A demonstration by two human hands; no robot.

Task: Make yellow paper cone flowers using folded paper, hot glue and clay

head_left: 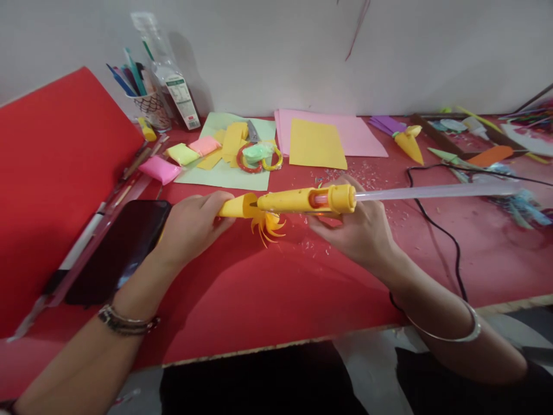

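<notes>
My right hand (356, 230) is wrapped round a yellow hot glue gun (285, 200), held level with its nozzle pointing left. A long translucent glue stick (432, 191) sticks out of its back end. Between the fingers of my left hand (190, 225) is a rolled yellow paper cone (237, 206), its wide mouth facing right. The gun's nozzle is at that mouth; whether they touch, I cannot tell. Just below hangs or lies a curled orange-yellow fringed paper piece (268, 226), and what supports it is unclear.
A phone (121, 248) lies at left beside a marker (82, 239). Behind are clay packets (161, 169), scissors (249, 164), yellow paper (317, 143), a pen cup (151, 109) and a bottle (177, 86). A black cord (444, 230) and a finished-looking paper cone flower (408, 144) are at right.
</notes>
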